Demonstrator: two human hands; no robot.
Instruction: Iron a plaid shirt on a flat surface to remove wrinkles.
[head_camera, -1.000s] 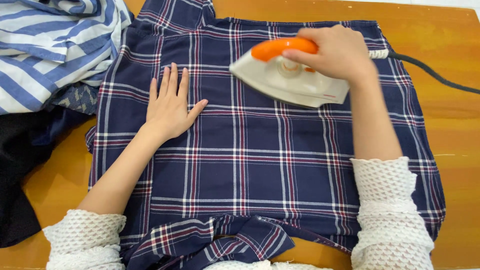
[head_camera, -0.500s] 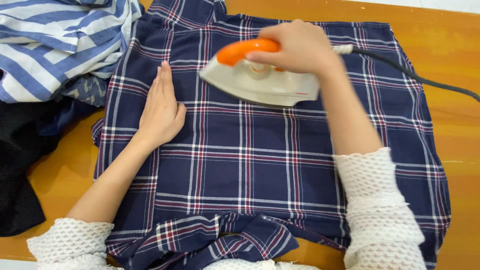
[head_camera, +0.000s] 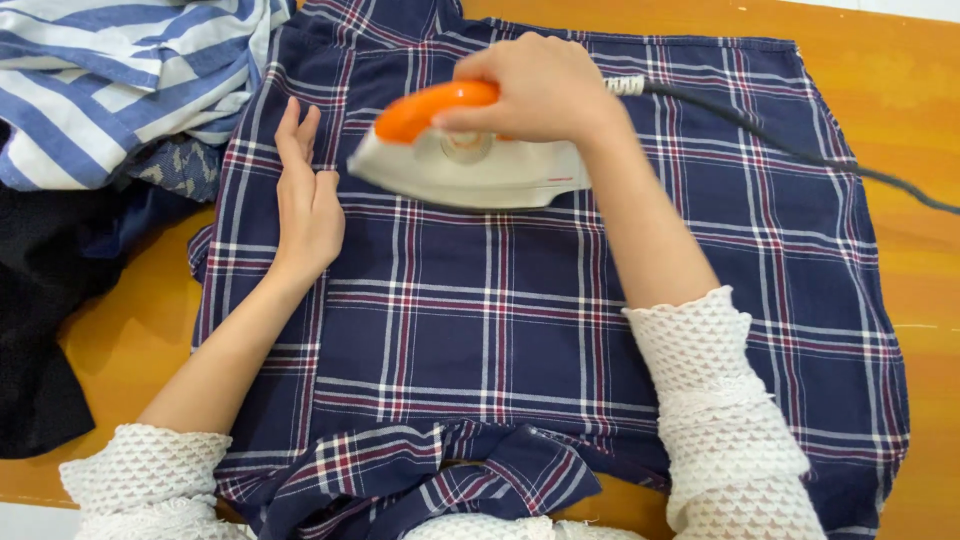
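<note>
Orange surface (head_camera: 900, 120) under us. Left hand (head_camera: 305, 200) flat, fingers spread open, pinning plaid shirt (head_camera: 480, 320). Right hand (head_camera: 540, 85) fingers clamped on iron (head_camera: 465, 160), just beside left fingers. Upper back under the iron; lower half, crumpled hem look undone.

A single head-worn camera is looking almost straight down from above the person's chest, facing away from the body and sitting close over the work. It is taking in the orange-brown bench (head_camera: 900, 150) edge to edge, with both forearms entering from the bottom of the frame and the fingers (head_camera: 296, 125) lying in the upper half. No second view is sharing the scene.
</note>
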